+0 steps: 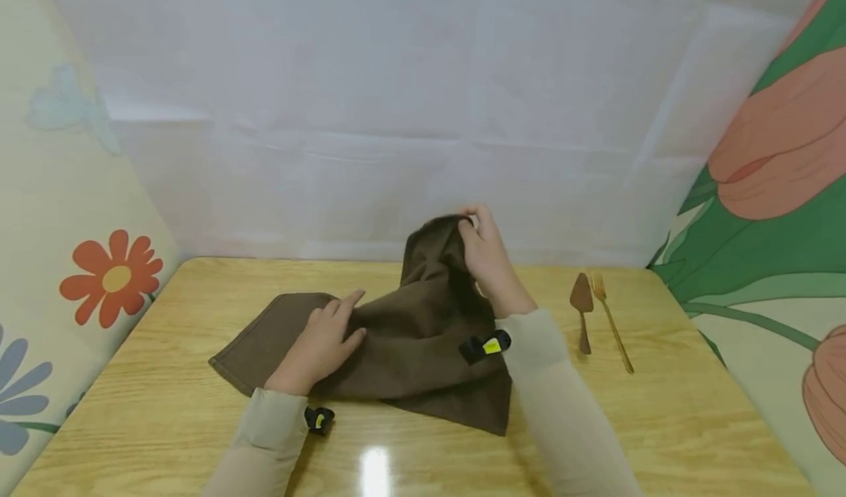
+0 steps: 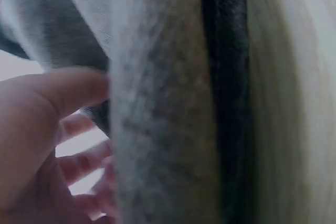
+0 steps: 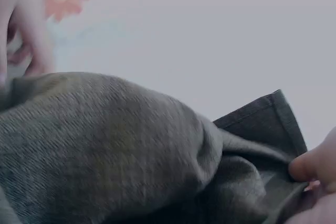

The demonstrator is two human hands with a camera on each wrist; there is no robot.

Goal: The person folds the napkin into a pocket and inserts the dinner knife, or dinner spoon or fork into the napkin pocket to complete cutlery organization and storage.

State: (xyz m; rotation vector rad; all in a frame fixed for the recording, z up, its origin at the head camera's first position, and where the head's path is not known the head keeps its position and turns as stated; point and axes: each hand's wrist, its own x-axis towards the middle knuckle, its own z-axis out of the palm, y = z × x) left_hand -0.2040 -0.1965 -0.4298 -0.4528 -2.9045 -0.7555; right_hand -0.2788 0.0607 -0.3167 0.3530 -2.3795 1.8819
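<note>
A dark brown cloth napkin (image 1: 423, 343) with hemmed edges lies partly on the wooden table, its far side lifted in folds. My right hand (image 1: 487, 262) pinches that raised part between thumb and fingers, above the table's back edge. In the right wrist view, the right thumb (image 3: 310, 166) presses into the bunched cloth near a hemmed corner. Spread over the left part of the napkin, my left hand (image 1: 320, 346) has its fingers extended and apart. The left wrist view puts its thumb (image 2: 79, 87) right at a hanging fold, which hides some fingertips.
To the right on the table (image 1: 674, 423) lie a small cake server (image 1: 581, 295) and a gold fork (image 1: 615, 328), side by side. A white sheet (image 1: 370, 100) hangs behind the table. Flower-printed panels (image 1: 112, 211) stand at both sides.
</note>
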